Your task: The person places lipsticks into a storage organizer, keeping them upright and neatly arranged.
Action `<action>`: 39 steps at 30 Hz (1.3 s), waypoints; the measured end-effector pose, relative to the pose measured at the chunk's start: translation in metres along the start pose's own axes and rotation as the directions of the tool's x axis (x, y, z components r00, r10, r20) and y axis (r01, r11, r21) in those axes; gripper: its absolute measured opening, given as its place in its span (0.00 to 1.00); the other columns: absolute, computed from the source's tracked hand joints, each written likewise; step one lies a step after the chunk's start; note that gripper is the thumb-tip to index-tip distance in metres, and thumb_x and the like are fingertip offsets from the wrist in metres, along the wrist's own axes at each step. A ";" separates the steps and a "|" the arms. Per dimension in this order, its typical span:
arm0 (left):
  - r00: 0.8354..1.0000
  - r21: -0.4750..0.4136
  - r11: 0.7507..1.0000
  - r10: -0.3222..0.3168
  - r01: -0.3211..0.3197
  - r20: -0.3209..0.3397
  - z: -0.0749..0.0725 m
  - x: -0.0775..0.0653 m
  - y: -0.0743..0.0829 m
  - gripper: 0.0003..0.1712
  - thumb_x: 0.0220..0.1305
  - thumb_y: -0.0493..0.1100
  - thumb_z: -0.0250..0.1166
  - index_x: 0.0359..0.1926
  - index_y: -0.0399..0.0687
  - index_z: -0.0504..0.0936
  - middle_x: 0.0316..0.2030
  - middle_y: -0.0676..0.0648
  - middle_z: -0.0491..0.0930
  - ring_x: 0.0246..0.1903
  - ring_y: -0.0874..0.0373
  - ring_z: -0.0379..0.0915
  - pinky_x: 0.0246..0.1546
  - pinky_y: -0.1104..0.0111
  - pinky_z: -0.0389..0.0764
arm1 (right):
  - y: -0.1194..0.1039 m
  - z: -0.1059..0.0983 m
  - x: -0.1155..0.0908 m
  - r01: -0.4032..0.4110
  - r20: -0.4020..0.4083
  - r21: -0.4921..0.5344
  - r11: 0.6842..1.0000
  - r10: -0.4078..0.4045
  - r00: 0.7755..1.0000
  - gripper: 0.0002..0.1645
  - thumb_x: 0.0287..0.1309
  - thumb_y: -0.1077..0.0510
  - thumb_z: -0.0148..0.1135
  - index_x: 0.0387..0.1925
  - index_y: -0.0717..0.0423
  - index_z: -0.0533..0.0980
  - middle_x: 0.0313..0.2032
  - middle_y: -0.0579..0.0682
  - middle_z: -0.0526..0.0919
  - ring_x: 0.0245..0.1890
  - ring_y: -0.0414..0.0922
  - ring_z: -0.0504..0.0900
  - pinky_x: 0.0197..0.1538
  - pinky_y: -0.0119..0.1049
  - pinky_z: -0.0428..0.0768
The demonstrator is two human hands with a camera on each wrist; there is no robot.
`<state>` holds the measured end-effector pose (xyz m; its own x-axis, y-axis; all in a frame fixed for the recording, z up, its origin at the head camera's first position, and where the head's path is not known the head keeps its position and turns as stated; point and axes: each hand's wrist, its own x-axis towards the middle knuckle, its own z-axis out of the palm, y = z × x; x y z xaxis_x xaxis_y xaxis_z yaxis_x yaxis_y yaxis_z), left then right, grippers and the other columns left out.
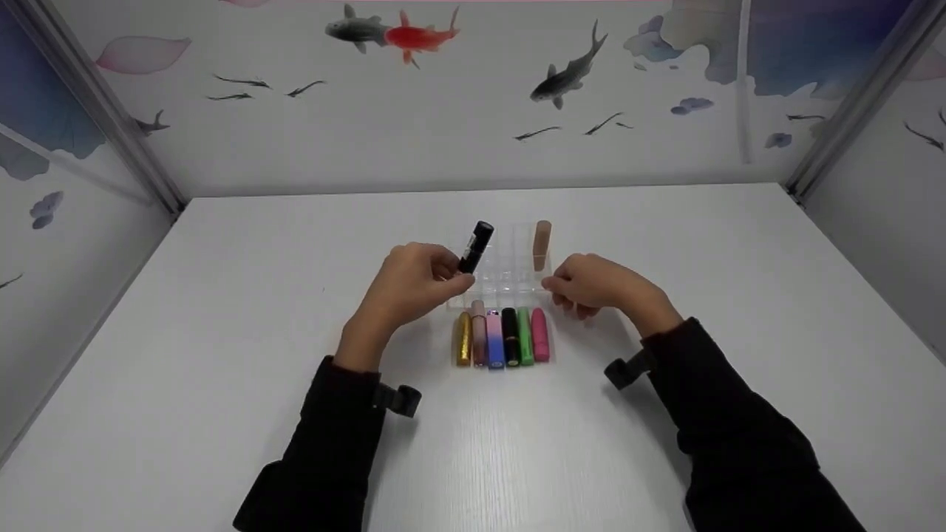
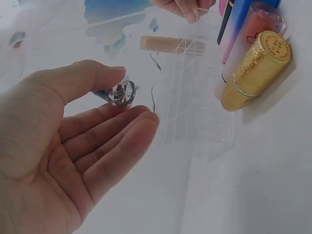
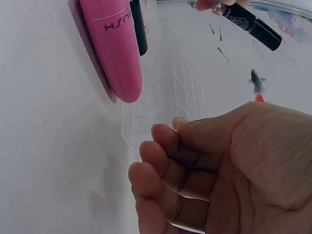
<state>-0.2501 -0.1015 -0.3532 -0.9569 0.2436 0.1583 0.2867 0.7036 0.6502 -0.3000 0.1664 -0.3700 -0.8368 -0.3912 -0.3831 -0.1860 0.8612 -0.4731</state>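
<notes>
My left hand pinches a black lipstick tube between thumb and fingers, tilted above the left side of a clear compartment organizer. The tube's faceted clear end faces the left wrist camera. At the organizer's right edge, my right hand pinches the clear wall between thumb and forefinger, the other fingers curled below. A beige tube stands in a slot at the organizer's back right.
Before the organizer several tubes lie in a row: gold, pinkish gloss, pink-and-blue, black, green and pink. The white table is walled by fish-printed panels.
</notes>
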 end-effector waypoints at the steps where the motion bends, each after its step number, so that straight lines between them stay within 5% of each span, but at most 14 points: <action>1: 1.000 -0.001 1.000 0.014 -0.014 -0.025 0.001 0.000 0.000 0.15 0.55 0.53 0.66 0.36 0.47 0.85 0.30 0.53 0.84 0.32 0.62 0.78 0.36 0.67 0.79 | 0.000 0.000 0.000 0.000 0.000 0.000 1.000 0.000 1.000 0.24 0.69 0.47 0.46 0.29 0.59 0.79 0.22 0.49 0.77 0.19 0.41 0.76 0.26 0.32 0.77; 5: 0.996 -0.009 0.999 0.037 -0.038 -0.075 0.004 0.001 -0.003 0.15 0.55 0.53 0.66 0.36 0.47 0.85 0.30 0.52 0.84 0.32 0.62 0.79 0.37 0.66 0.79 | 0.000 0.000 0.000 0.001 -0.002 0.002 1.000 -0.001 1.000 0.24 0.69 0.47 0.46 0.28 0.59 0.79 0.22 0.49 0.77 0.19 0.42 0.76 0.26 0.33 0.78; 25: 0.999 0.022 0.999 -0.025 0.026 -0.031 0.013 0.002 -0.004 0.15 0.54 0.52 0.67 0.36 0.45 0.86 0.29 0.51 0.84 0.31 0.61 0.78 0.30 0.69 0.78 | -0.007 0.000 -0.004 0.008 -0.049 -0.120 0.993 -0.014 0.999 0.23 0.69 0.47 0.46 0.30 0.58 0.80 0.26 0.52 0.82 0.22 0.42 0.79 0.27 0.32 0.75; 31: 0.999 0.015 1.000 -0.023 0.023 -0.031 0.012 0.002 -0.002 0.16 0.54 0.52 0.67 0.36 0.45 0.86 0.29 0.51 0.84 0.31 0.61 0.78 0.30 0.69 0.78 | -0.010 -0.009 -0.013 0.071 -0.163 -0.133 0.989 -0.092 0.982 0.23 0.68 0.44 0.48 0.34 0.57 0.80 0.28 0.54 0.83 0.22 0.42 0.79 0.28 0.34 0.73; 35: 0.999 0.010 1.000 -0.023 0.024 -0.028 0.012 0.002 -0.001 0.16 0.54 0.52 0.67 0.36 0.45 0.86 0.30 0.51 0.84 0.31 0.61 0.78 0.31 0.69 0.79 | -0.019 -0.014 -0.020 0.161 -0.330 -0.121 0.980 -0.193 0.924 0.18 0.66 0.44 0.52 0.37 0.54 0.79 0.29 0.51 0.82 0.23 0.43 0.77 0.28 0.35 0.73; 37: 0.999 0.009 1.000 -0.020 0.021 -0.029 0.012 0.001 -0.001 0.16 0.54 0.52 0.67 0.36 0.45 0.86 0.30 0.51 0.84 0.30 0.61 0.78 0.31 0.69 0.79 | -0.023 -0.014 -0.022 0.243 -0.439 -0.118 0.963 -0.270 0.857 0.15 0.64 0.45 0.54 0.39 0.51 0.78 0.30 0.48 0.82 0.24 0.42 0.76 0.29 0.35 0.74; 39: 0.999 0.008 1.000 -0.019 0.019 -0.028 0.013 0.001 -0.002 0.16 0.54 0.52 0.67 0.36 0.45 0.86 0.29 0.51 0.84 0.30 0.61 0.78 0.31 0.69 0.79 | -0.027 -0.014 -0.023 0.347 -0.541 -0.142 0.927 -0.366 0.757 0.12 0.63 0.46 0.57 0.39 0.50 0.77 0.31 0.45 0.82 0.26 0.41 0.77 0.31 0.35 0.76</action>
<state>-0.2505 -0.0940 -0.3636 -0.9631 0.2114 0.1667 0.2687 0.7137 0.6469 -0.2827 0.1568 -0.3376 -0.8441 -0.4359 0.3123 -0.5358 0.7091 -0.4583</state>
